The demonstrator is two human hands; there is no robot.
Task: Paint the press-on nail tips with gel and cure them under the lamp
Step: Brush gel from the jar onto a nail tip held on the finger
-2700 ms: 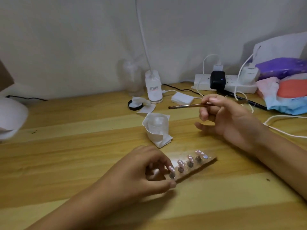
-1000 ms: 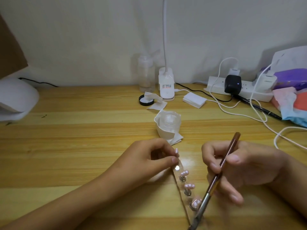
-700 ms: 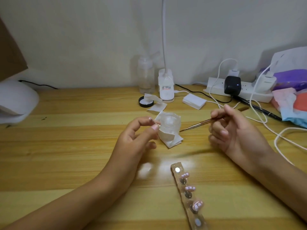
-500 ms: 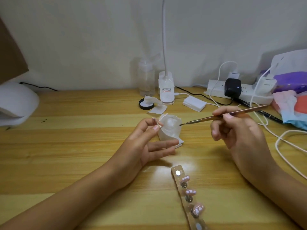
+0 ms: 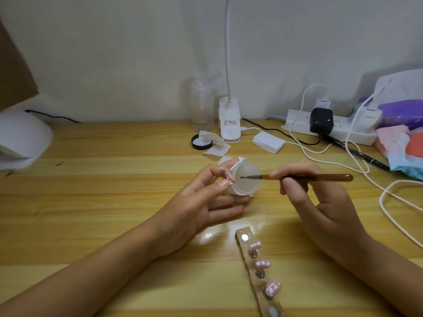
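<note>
Hands: my left hand [image 5: 201,202] is pinching one nail tip [image 5: 225,177] between thumb and forefinger; my right hand [image 5: 320,202] is gripping the brush [image 5: 332,177].
Head view: the brush is lying level and crosswise, its bristles pointing left at the nail tip, close by, in front of the cup [image 5: 248,186].
Change: half a second ago the brush was tilting upward; now it is levelling and closing in.

Single head-worn camera here, looking forward and down across the wooden desk [image 5: 96,202]. It sits close in. The wall [image 5: 119,56] closes the far side.

Dim, soft frame; glare on table [image 5: 207,235] (edges bowed).
</note>
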